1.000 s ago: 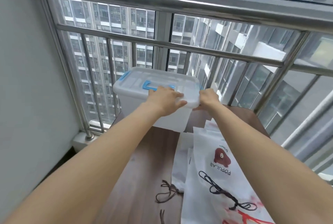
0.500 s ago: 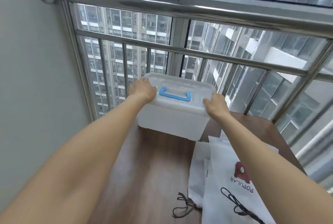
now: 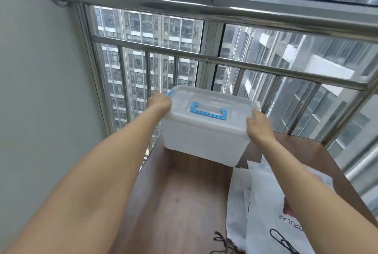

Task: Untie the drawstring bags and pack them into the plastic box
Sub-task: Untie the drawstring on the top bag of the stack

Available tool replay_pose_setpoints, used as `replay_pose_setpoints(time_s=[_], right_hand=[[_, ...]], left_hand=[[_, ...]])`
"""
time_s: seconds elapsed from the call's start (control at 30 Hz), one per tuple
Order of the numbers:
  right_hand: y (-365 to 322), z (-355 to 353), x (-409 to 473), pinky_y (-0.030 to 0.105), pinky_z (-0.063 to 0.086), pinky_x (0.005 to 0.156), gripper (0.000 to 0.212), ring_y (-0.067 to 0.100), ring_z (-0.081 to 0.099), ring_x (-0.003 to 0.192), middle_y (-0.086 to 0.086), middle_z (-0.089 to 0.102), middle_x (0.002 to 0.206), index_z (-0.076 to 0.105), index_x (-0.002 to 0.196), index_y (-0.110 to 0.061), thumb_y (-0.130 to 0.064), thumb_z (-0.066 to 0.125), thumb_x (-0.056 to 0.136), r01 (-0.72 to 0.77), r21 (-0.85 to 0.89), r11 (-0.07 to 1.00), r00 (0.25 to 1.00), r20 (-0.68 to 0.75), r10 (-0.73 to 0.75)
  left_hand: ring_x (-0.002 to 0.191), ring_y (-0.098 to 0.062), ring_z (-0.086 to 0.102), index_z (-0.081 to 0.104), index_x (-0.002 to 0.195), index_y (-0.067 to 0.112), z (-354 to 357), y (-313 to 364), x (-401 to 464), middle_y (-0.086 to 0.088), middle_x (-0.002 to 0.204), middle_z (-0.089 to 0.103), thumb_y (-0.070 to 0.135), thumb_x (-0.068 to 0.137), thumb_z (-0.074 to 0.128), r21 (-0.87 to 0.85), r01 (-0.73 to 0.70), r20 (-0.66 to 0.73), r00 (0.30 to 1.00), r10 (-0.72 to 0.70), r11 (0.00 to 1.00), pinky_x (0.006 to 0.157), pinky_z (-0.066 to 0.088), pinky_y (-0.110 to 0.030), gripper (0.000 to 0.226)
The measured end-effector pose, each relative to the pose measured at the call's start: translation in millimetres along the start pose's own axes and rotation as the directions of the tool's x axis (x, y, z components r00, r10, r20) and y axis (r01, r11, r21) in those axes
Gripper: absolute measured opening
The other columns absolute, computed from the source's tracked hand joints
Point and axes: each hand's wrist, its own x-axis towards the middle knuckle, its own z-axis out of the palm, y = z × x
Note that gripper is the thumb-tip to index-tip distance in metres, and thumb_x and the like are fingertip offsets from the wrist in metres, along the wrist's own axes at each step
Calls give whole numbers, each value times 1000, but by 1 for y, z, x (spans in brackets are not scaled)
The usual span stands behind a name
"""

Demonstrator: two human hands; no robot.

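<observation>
Both hands on the box lid, lid still on, bags still tied.

Your left hand (image 3: 160, 101) grips the far-left lid end by the blue latch (image 3: 170, 93); your right hand (image 3: 258, 126) clamps the near-right lid edge, likely to unclip it. The plastic box (image 3: 201, 137) sits at the far end of the surface (image 3: 180, 202), long axis left-right, skewed, handle (image 3: 208, 110) along it. The drawstring bags (image 3: 263, 208) lie flat near right, cords towards you.

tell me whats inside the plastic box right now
Cannot tell: the plastic box has its lid on, and the frosted walls show nothing clearly. The drawstring bags lie outside it on the table.
</observation>
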Motion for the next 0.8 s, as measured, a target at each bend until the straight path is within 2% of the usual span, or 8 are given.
replay_pose_setpoints(time_s=[0.17, 0.23, 0.3, 0.37, 0.43, 0.53, 0.63, 0.8], right_hand=[[-1, -2, 1, 33, 18, 114, 46, 26, 22, 141, 11, 23, 154, 25, 145, -3, -11, 29, 100, -42, 13, 999, 999, -7, 42], [-2, -3, 1, 33, 22, 112, 46, 27, 24, 140, 11, 24, 153, 25, 145, -4, -10, 29, 100, -59, 29, 998, 998, 2, 59], [-5, -3, 0, 33, 27, 108, 48, 29, 29, 137, 12, 26, 152, 24, 146, -7, -10, 31, 99, -76, 57, 995, 997, -7, 77], [-6, -2, -2, 33, 36, 95, 50, 32, 38, 129, 14, 33, 147, 22, 147, -12, -10, 32, 98, -126, 115, 985, 992, -14, 129], [-7, -2, -4, 31, 37, 85, 53, 33, 45, 122, 16, 41, 141, 18, 148, -12, -12, 34, 98, -169, 163, 972, 985, -17, 174], [-5, -7, -6, 36, 36, 96, 53, 34, 41, 127, 16, 39, 143, 19, 147, -8, -24, 34, 99, -187, 192, 963, 981, -11, 193], [3, -13, -4, 39, 33, 105, 61, 32, 43, 126, 15, 45, 139, 40, 138, -4, -49, 25, 98, -241, 371, 897, 969, 38, 244], [17, -18, -9, 40, 40, 104, 67, 30, 55, 114, 12, 61, 119, 56, 117, 2, -50, 18, 99, -280, 646, 710, 958, 141, 250]], left_hand=[[99, -27, 56, 47, 126, -7, -5, 4, -2, -21, 130, 51, 10, 101, 27, -147, 88, -15, 996, -91, 985, 78, 50, -33, 36], [93, -27, 56, 46, 126, -7, -8, 2, -4, -21, 129, 51, 9, 101, 24, -174, 132, -5, 991, -135, 976, 88, 46, -36, 37], [103, -30, 55, 47, 126, -6, -5, 3, -8, -21, 129, 51, 10, 100, 25, -73, 101, -35, 994, -104, 992, 92, 45, -38, 37], [117, -33, 49, 45, 129, 0, 3, 9, -15, -18, 132, 50, 16, 99, 29, 160, -67, -133, 987, 89, 985, 96, 41, -42, 38], [124, -30, 45, 42, 136, 9, 13, 25, -32, -12, 139, 47, 29, 99, 33, 250, -360, -50, 922, 383, 899, 101, 36, -42, 43], [136, -24, 36, 35, 143, 19, 31, 50, -71, -4, 148, 39, 59, 90, 42, 201, -677, 336, 726, 599, 708, 110, 30, -41, 67], [135, -27, 33, 32, 145, 25, 47, 58, -90, -11, 143, 39, 76, 71, 52, 359, -757, 486, 651, 583, 547, 105, 33, -43, 91], [108, -28, 52, 49, 127, 20, 56, 57, -84, -11, 113, 58, 69, 77, 54, 494, -795, 449, 581, 679, 353, 75, 40, -35, 71]])
